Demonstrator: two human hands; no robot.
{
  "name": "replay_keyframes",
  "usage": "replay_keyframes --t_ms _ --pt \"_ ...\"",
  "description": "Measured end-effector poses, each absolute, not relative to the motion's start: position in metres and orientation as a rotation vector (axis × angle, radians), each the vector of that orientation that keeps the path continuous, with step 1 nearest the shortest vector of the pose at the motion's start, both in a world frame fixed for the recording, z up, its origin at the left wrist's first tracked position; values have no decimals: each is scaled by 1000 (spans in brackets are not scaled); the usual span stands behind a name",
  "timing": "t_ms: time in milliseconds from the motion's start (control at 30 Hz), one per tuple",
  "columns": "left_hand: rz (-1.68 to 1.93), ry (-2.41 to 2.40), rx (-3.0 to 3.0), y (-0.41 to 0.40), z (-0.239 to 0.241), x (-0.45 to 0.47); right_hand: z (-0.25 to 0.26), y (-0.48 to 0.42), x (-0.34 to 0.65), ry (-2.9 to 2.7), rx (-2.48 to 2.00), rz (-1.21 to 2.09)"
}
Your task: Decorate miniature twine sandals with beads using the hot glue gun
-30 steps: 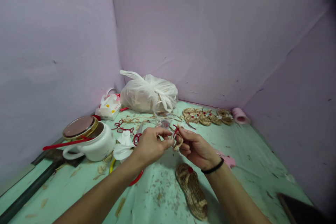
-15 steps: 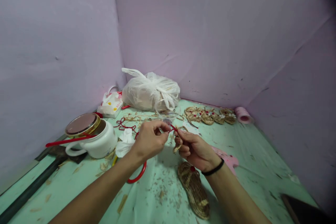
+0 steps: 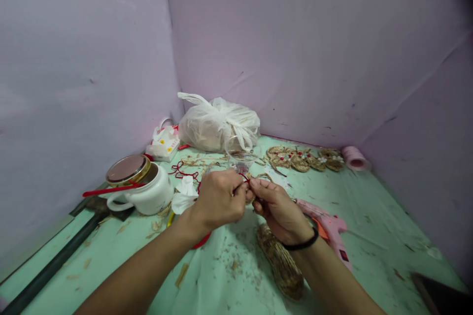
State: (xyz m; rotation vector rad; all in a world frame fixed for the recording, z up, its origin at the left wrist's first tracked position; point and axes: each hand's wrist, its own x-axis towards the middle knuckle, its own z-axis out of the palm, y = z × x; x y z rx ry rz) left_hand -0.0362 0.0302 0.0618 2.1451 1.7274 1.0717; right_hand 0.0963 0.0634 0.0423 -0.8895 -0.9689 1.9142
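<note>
A thin red cord [image 3: 243, 177] runs between my two hands over the middle of the table. My left hand [image 3: 221, 198] is closed on one part of it, back of the hand turned up, so the fingertips are hidden. Thumb and forefinger of my right hand [image 3: 278, 205] pinch the cord at the other side, where a bit of braided straw [image 3: 250, 194] shows between the hands. A straw sandal [image 3: 281, 265] lies below my right wrist. Loose red cord [image 3: 185, 171] is strewn beyond my left hand, near a crumpled white tissue [image 3: 185, 196].
On the left stand a white mug [image 3: 152, 196] with a round lid and a dark-handled hammer [image 3: 61, 256]. A tied plastic bag [image 3: 218, 125] sits at the back. Right: a pink glue gun [image 3: 334, 229], small beaded straw sandals [image 3: 299, 158] and a pink tape roll [image 3: 355, 157].
My hands have come closer together, and my left hand has rolled over into a fist. The whole view has shifted slightly, and more of the glue gun shows.
</note>
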Motion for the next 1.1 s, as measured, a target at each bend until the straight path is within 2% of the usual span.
replay_keyframes --t_ms 133,200,233,367,433,733,867,1100 --pt "1194 1934 2178 22 83 -61 47 74 107 -822 -942 1812" --pt "1103 2098 2105 14 90 -78 50 82 116 -747 -954 1785" --pt "948 2193 2070 9 90 -86 51 85 119 -719 -953 1780" --pt "-99 2407 1963 -6 72 -100 53 90 126 -671 -936 1777" --pt "-277 2391 1947 -7 64 -100 52 90 125 -667 -933 1782" --pt "-54 2767 1923 57 108 -107 50 90 123 -678 -941 1775" --pt "-66 2737 1909 56 91 -96 51 90 125 -699 -931 1757" --pt "-311 2240 1933 -22 43 -79 46 91 123 -708 -937 1743"
